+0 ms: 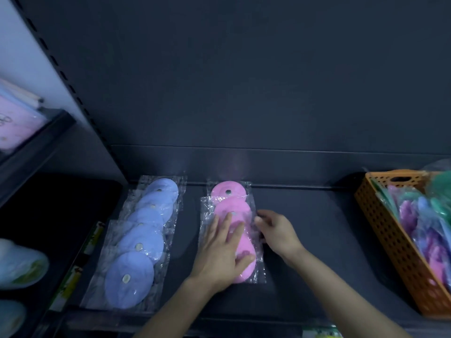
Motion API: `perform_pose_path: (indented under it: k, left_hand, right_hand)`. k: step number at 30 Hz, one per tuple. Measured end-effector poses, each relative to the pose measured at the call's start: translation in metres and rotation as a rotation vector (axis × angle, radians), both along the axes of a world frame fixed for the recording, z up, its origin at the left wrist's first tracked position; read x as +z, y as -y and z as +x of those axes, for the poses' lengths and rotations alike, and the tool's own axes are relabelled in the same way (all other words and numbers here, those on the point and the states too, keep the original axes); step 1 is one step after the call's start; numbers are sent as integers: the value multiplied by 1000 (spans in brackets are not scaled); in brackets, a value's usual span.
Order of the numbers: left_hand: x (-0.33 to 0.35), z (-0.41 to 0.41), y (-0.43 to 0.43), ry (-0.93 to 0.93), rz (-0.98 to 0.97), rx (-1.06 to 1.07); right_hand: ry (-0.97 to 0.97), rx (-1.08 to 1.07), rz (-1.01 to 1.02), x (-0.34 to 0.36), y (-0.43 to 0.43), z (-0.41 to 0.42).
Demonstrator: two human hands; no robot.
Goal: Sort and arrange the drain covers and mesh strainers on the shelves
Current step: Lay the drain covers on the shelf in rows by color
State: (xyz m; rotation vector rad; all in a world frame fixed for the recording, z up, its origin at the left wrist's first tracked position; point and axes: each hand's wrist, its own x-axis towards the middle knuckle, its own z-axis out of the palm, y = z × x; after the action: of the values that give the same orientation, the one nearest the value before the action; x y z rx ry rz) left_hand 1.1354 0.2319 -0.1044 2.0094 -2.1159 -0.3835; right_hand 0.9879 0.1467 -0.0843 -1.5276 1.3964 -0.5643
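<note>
Dark shelf (305,240) with dark back panel, dim light — at left a row of blue drain covers (136,242) in clear bags, overlapping front to back; at centre a like row of pink drain covers (229,206); at far right an orange basket (390,240) of mixed-colour bagged covers. Left hand (219,250) lies flat, fingers spread, on the pink row — right hand (278,230) pinches the bag edge just beside it.

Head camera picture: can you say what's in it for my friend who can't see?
Two hands straighten a row of pink drain covers in clear bags on a dark shelf: left hand flat on top, right hand at the edge. Blue drain covers lie left; an orange basket sits right.
</note>
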Motion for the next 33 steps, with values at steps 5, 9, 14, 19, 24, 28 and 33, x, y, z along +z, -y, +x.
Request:
perform_pose_path:
  k: [5, 9, 14, 19, 24, 28, 33]
  left_hand:
    - [-13, 14, 0, 94, 18, 25]
    - [-10, 23, 5, 111, 38, 21]
    - [-7, 26, 5, 97, 57, -15]
    - [-4, 25, 5, 108, 51, -35]
    - [-5, 25, 3, 85, 34, -43]
    - [-4, 25, 3, 93, 6, -33]
    - [-1, 23, 4, 94, -11, -13]
  right_hand:
    - [-51, -133, 19, -2, 28, 8]
    - [-21, -194, 70, -6, 35, 23]
    - [-87, -217, 32, -16, 35, 33]
    - [-47, -220, 43, -16, 38, 31]
    - [123, -258, 188, -12, 43, 30]
    - [97, -218, 160, -10, 47, 31]
    - [43, -238, 73, -14, 56, 32]
